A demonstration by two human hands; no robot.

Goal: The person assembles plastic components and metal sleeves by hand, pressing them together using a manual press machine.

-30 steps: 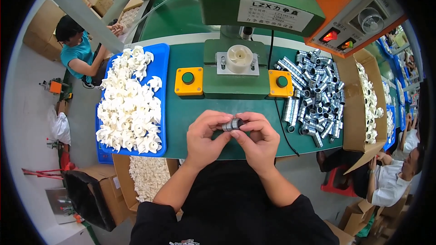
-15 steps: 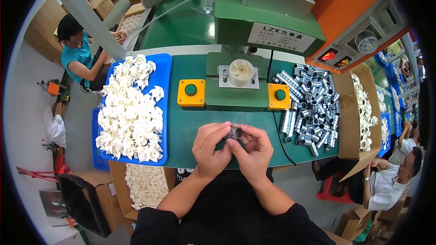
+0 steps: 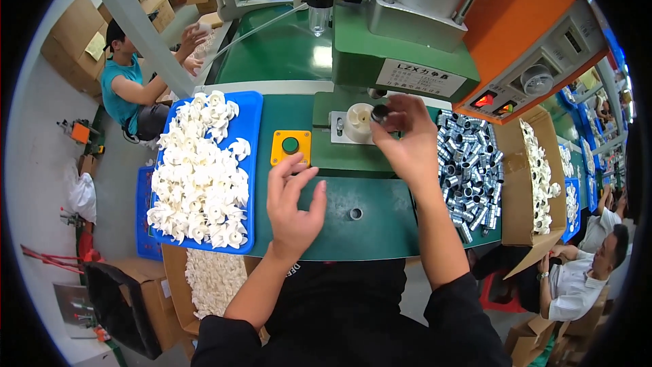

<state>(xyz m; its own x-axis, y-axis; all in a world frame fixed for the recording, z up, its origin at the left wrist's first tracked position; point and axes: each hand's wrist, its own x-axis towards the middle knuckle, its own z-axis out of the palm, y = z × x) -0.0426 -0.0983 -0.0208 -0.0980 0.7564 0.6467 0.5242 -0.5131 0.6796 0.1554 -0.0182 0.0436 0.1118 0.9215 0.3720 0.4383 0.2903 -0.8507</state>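
My right hand [image 3: 411,137] pinches a short dark metal ring [image 3: 379,114] between thumb and fingers, right beside the round white plastic holder [image 3: 359,122] on the green press base [image 3: 353,156]. Over the table's near left side, my left hand [image 3: 293,207] hovers with fingers spread and nothing in it, just below the yellow box with a green button [image 3: 291,144]. Another small metal ring [image 3: 356,213] stands alone on the green tabletop between my forearms. My right hand and forearm hide the second button box.
A blue tray [image 3: 252,163] heaped with white plastic impellers lies at left. On the right are piled metal tubes [image 3: 468,170] and a cardboard box [image 3: 519,183] with white parts. The green press head [image 3: 353,54] overhangs the holder. Other people sit left and right.
My hands, earlier together around a metal ring near the table edge, have parted. My right hand has moved up to the holder with a ring; my left has opened. One ring now stands on the table.
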